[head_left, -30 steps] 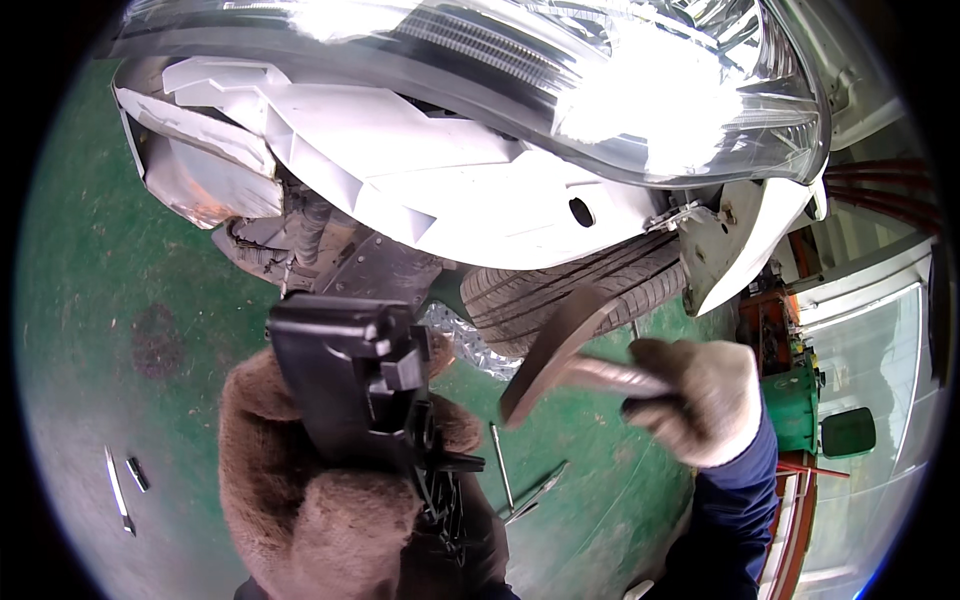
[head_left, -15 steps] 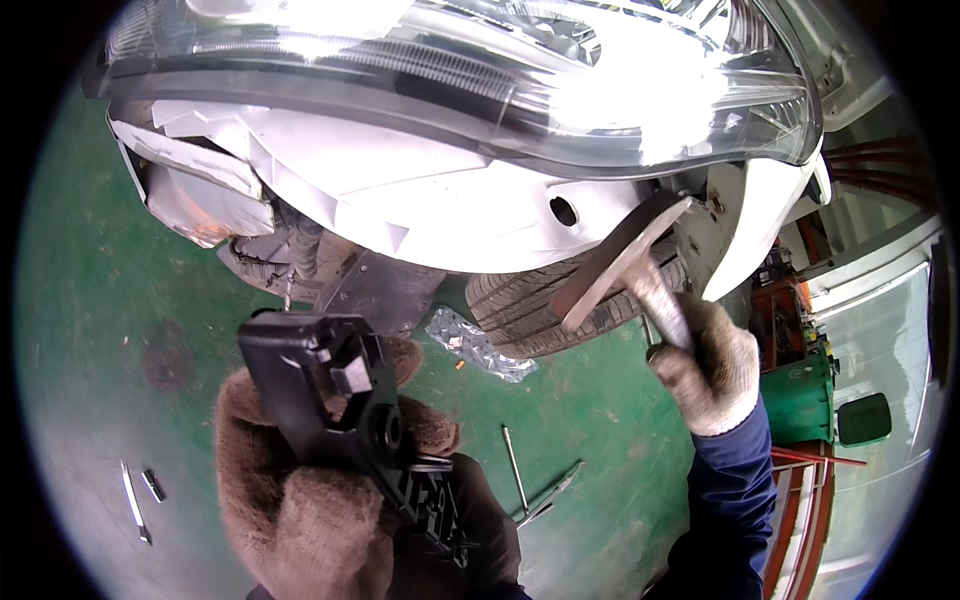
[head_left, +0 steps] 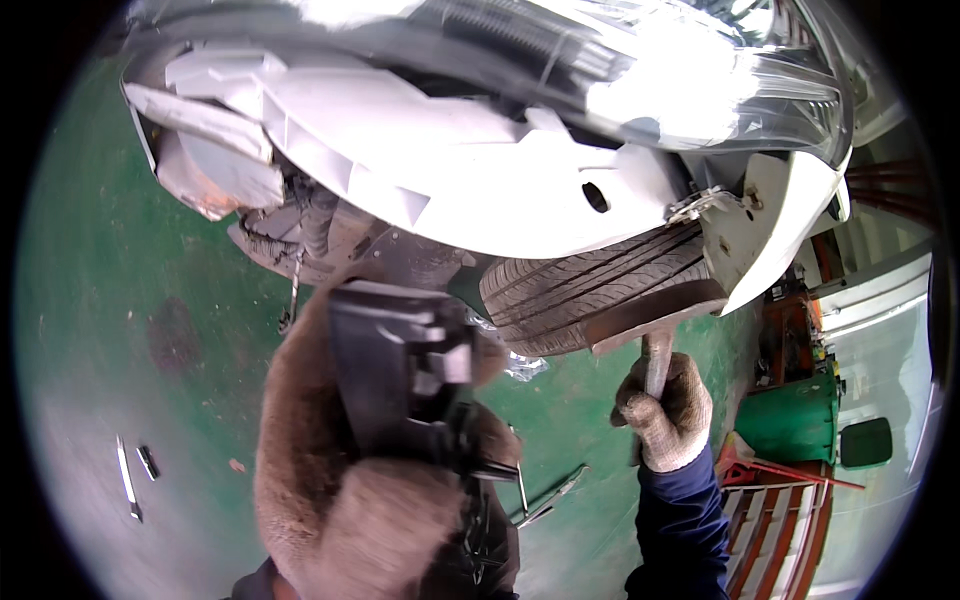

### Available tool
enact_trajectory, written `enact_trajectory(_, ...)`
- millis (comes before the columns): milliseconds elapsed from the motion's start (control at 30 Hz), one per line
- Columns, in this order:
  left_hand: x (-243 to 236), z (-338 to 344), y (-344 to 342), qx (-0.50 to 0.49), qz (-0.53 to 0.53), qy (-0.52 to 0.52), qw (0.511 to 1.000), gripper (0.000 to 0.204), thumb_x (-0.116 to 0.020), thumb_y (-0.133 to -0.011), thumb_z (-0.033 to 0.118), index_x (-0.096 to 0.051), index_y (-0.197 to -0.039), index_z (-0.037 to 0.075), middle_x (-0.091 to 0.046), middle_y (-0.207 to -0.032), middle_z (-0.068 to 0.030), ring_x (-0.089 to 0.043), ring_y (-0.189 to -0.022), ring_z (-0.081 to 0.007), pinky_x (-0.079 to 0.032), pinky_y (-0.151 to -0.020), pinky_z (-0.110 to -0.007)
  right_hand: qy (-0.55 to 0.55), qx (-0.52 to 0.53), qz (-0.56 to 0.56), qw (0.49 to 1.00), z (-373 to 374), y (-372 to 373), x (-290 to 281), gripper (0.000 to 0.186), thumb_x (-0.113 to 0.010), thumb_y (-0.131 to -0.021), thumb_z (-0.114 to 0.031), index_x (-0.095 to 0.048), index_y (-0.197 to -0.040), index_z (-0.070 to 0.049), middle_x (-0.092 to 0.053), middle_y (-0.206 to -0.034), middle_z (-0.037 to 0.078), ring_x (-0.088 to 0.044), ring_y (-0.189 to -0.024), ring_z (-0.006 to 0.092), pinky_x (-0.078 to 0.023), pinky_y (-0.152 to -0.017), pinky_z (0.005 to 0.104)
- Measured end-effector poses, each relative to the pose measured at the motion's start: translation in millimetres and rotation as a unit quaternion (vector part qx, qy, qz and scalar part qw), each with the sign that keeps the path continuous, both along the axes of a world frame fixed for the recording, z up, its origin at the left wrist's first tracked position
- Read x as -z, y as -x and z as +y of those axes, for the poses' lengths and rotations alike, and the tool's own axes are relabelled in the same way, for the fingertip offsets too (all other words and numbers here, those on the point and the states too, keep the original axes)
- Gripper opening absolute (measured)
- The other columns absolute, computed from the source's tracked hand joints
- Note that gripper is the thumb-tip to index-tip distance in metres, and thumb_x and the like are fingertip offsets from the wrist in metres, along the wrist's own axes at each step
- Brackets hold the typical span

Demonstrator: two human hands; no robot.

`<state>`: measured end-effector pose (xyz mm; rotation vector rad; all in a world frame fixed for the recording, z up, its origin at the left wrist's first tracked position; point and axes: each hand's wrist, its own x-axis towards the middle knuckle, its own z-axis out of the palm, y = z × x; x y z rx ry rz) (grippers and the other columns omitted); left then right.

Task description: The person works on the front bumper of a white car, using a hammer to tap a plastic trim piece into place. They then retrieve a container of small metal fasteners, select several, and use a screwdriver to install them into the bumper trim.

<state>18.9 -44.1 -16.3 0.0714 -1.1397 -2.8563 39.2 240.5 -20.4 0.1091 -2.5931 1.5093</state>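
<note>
My left hand (head_left: 375, 520), in a fuzzy brown knit glove, is closed round a black plastic bracket (head_left: 390, 375) with slots and tabs; it is smeared by motion. My right hand (head_left: 675, 415), in a pale knit glove, grips the handle of a hammer (head_left: 655, 310) with a long, slightly curved rusty head. The hammer's head shows in front of the tyre (head_left: 590, 290), below the white fender edge (head_left: 780, 220). Above both hands lies a white car body panel (head_left: 450, 190) with an oval hole, under a large clear headlight (head_left: 690, 90). Part of the bracket's lower end is blurred.
On the green floor lie a thin white-handled tool (head_left: 128, 480), a small black piece (head_left: 148, 462), a metal rod (head_left: 521, 480) and a long plier-like tool (head_left: 555, 495). A crumpled white and rusty part (head_left: 215, 175) hangs at left. A green bin (head_left: 790, 420) stands at right.
My right hand has brought the hammer down and away from the fender edge, its head turning more level. My left hand has moved right with the bracket. The whole view has shifted slightly.
</note>
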Motion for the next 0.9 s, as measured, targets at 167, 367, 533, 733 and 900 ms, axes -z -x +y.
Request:
enact_trajectory(167,34,3,6,0.103,0.108,-0.106,0.983,0.090,-0.082,-0.074,-0.007,-0.036,-0.151,-0.008,-0.071,-0.113,-0.0209,-0.072,-0.076,-0.0198,-0.058,-0.063,-0.031,0.038,0.028,-0.048,0.998,-43,11,-21,0.060,-0.080,-0.089,-0.036,-0.051,-0.120,0.007,-0.066,-0.073,0.013,-0.057,-0.049,0.0134,-0.046,-0.048,0.0235)
enact_trajectory(367,35,12,26,0.127,0.194,0.154,0.960,0.081,-0.091,-0.071,0.002,-0.049,-0.140,-0.005,-0.067,-0.125,-0.0166,-0.066,-0.084,-0.0122,-0.053,-0.070,-0.027,0.068,0.012,-0.060,0.996,-63,24,-57,0.066,-0.076,-0.091,-0.029,-0.049,-0.137,0.010,-0.067,-0.077,0.013,-0.060,-0.056,0.0140,-0.047,-0.052,0.0236)
enact_trajectory(533,16,24,42,0.111,0.234,0.211,0.943,0.070,-0.089,-0.079,0.016,-0.053,-0.136,-0.003,-0.067,-0.118,-0.0111,-0.065,-0.093,-0.0131,-0.053,-0.081,-0.030,0.131,0.019,-0.069,0.989,-75,39,-69,0.063,-0.074,-0.092,-0.024,-0.048,-0.136,0.012,-0.067,-0.076,0.016,-0.062,-0.053,0.0164,-0.050,-0.047,0.0245)
enact_trajectory(733,10,16,42,0.163,0.207,0.315,0.912,0.066,-0.088,-0.080,0.019,-0.055,-0.135,-0.001,-0.068,-0.103,-0.0087,-0.066,-0.088,-0.0141,-0.054,-0.078,-0.030,0.156,0.043,-0.038,0.986,-78,46,-65,0.063,-0.075,-0.092,-0.024,-0.047,-0.137,0.011,-0.067,-0.076,0.015,-0.062,-0.048,0.0179,-0.051,-0.043,0.0246)
enact_trajectory(900,17,13,38,0.176,0.179,0.285,0.925,0.072,-0.087,-0.080,0.019,-0.052,-0.141,0.002,-0.067,-0.096,-0.0071,-0.067,-0.082,-0.0127,-0.054,-0.073,-0.028,0.178,0.051,0.008,0.983,-92,49,-54,0.058,-0.071,-0.094,-0.018,-0.046,-0.138,0.011,-0.068,-0.078,0.015,-0.064,-0.049,0.0168,-0.052,-0.045,0.0232)
